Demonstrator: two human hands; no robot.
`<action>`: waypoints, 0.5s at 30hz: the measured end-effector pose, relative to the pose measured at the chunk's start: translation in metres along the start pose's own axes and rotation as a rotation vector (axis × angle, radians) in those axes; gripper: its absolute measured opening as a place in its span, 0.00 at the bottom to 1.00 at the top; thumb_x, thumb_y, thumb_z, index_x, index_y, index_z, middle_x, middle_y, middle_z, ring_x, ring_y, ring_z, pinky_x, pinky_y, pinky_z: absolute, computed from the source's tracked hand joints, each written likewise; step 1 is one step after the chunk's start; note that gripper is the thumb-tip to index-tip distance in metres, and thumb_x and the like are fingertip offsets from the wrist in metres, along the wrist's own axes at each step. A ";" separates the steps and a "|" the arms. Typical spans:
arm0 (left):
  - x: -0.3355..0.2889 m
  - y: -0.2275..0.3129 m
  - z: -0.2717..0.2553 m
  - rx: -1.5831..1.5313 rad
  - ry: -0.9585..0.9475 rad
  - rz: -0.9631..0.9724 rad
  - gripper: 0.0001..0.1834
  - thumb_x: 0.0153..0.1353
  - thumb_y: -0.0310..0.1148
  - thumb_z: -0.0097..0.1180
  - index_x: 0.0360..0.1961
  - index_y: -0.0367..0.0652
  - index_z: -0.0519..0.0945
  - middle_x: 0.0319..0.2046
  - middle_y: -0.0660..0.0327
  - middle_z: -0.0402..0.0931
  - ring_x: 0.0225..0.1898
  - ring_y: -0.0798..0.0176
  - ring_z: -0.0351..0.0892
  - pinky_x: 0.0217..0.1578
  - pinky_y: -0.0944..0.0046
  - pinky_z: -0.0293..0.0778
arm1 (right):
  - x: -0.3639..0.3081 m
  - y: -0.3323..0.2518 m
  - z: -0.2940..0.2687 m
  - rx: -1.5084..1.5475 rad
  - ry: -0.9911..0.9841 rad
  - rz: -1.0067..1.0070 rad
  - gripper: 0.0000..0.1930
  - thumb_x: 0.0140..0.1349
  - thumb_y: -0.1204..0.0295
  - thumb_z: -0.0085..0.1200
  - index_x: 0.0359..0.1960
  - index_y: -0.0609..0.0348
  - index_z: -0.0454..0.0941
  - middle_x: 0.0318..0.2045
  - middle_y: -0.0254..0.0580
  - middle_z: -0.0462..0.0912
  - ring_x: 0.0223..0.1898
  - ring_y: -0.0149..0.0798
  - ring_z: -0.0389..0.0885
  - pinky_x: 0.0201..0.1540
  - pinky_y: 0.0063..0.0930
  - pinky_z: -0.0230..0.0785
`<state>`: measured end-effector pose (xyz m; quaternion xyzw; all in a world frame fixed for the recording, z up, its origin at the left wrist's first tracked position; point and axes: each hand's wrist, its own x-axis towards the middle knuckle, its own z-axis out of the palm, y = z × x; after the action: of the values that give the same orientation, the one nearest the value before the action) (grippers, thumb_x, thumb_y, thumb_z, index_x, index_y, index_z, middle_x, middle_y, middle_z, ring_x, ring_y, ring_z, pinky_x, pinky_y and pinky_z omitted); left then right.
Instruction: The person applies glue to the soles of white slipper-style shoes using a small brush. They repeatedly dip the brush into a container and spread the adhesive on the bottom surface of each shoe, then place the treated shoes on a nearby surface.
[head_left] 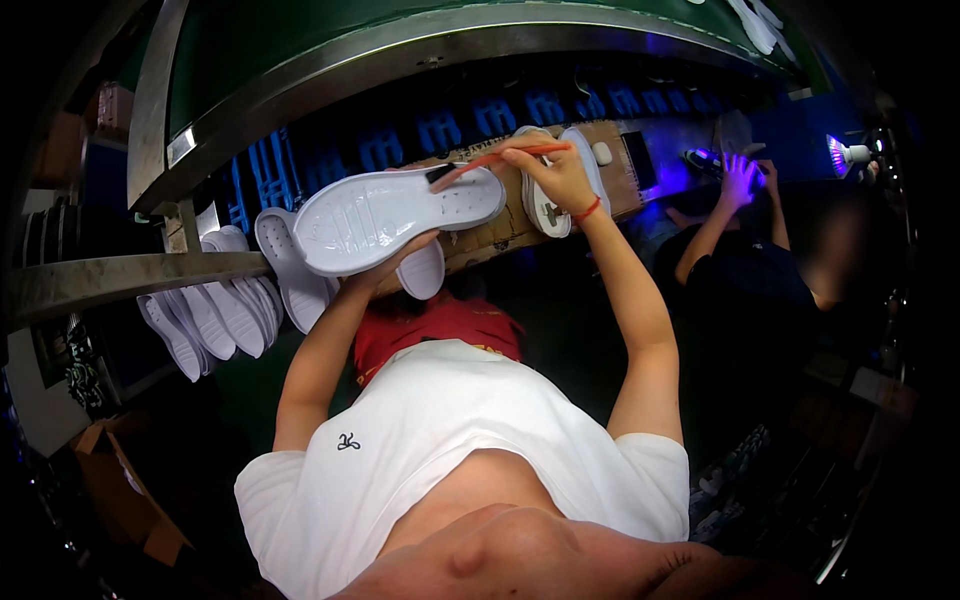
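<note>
My left hand (395,262) holds a white shoe sole (380,215) from beneath, tread side up, above the cardboard-covered bench (480,235). My right hand (555,175) grips an orange-handled brush (500,158); its dark bristle end touches the heel end of the sole. Right behind my right hand, more white soles (545,210) stand stacked on the cardboard.
Several white soles (230,310) lean in a row at the left, under a metal rail (120,275). A green conveyor belt (400,40) with a steel edge runs above. To the right another person's hands (740,180) work under violet light. Cardboard boxes (120,480) sit lower left.
</note>
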<state>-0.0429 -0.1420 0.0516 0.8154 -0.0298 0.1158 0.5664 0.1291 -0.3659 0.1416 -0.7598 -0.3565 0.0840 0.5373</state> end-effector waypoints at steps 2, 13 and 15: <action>-0.003 0.000 -0.007 -0.091 0.011 -0.005 0.36 0.49 0.37 0.69 0.59 0.44 0.68 0.58 0.58 0.66 0.59 0.63 0.66 0.61 0.63 0.62 | -0.019 0.007 -0.025 -0.151 -0.001 0.016 0.09 0.61 0.71 0.55 0.36 0.64 0.82 0.26 0.39 0.84 0.35 0.31 0.81 0.42 0.24 0.71; 0.048 0.032 0.005 -0.698 -0.206 0.103 0.34 0.49 0.34 0.69 0.58 0.43 0.69 0.56 0.57 0.68 0.56 0.61 0.69 0.59 0.62 0.65 | -0.085 -0.048 0.041 0.531 0.203 0.521 0.13 0.64 0.69 0.51 0.40 0.70 0.79 0.26 0.46 0.84 0.29 0.30 0.81 0.36 0.16 0.69; 0.073 0.042 0.018 -0.772 -0.323 0.145 0.34 0.49 0.34 0.68 0.58 0.43 0.69 0.56 0.57 0.68 0.56 0.61 0.69 0.59 0.62 0.66 | -0.088 -0.079 0.050 0.567 0.285 0.437 0.13 0.65 0.69 0.50 0.38 0.70 0.79 0.26 0.46 0.84 0.27 0.29 0.80 0.33 0.15 0.67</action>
<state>0.0234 -0.1679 0.1000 0.5469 -0.2170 0.0064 0.8086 0.0032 -0.3707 0.1678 -0.6430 -0.0704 0.1856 0.7396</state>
